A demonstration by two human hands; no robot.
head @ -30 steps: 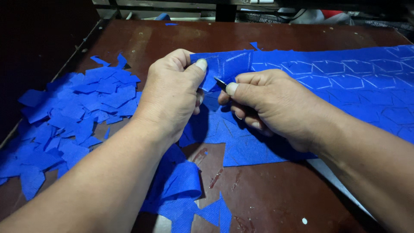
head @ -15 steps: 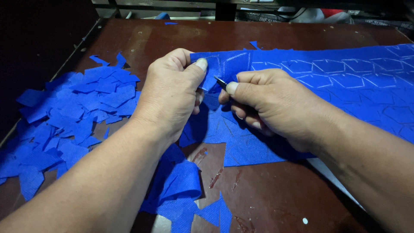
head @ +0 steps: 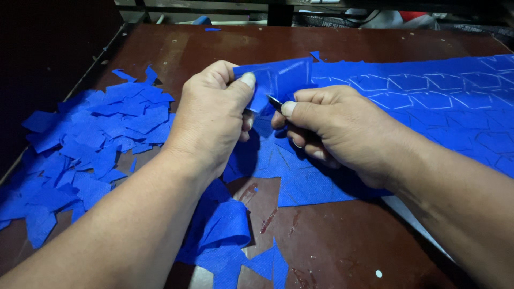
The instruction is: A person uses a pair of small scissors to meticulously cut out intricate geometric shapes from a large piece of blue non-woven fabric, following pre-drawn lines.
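The left hand [head: 214, 115] pinches the lifted edge of the blue fabric sheet marked with pale hexagon outlines [head: 375, 91], at the brown counter's [head: 332, 235] centre. The right hand [head: 337, 126], at three o'clock from it, grips a small dark blade [head: 274, 102] and should follow the outlines while the fabric stays taut. Cut blue pieces [head: 91, 144] lie at nine o'clock.

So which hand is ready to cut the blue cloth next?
Probably the right hand: it grips the small dark blade, tip at the blue sheet. The left hand only pinches the sheet's lifted edge, steadying it.
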